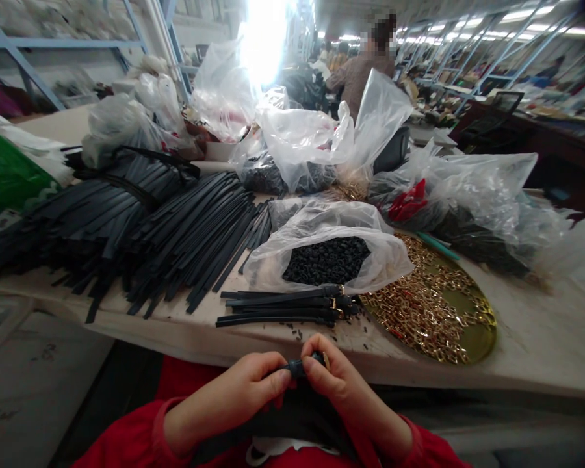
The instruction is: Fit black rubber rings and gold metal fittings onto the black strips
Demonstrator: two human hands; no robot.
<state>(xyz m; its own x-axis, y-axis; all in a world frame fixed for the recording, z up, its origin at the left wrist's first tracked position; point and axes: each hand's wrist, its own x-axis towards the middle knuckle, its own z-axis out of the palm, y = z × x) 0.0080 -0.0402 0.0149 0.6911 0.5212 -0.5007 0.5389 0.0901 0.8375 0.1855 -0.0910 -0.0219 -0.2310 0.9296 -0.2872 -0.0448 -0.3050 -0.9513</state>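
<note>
Both hands meet in front of the table's edge over a dark strap. My left hand pinches the strap between thumb and fingers. My right hand grips the strap's other end, where a gold buckle shows between the fingers. Most of the strap is hidden by my hands. Just beyond, a small stack of straps with gold buckles lies on the table. Behind it an open plastic bag holds many small black loops. A round gold tray carries a heap of gold buckles.
Bundles of long dark strips spread across the left of the table. Clear plastic bags crowd the back and right. A teal tool rests by the tray. A person is further off, behind the bags.
</note>
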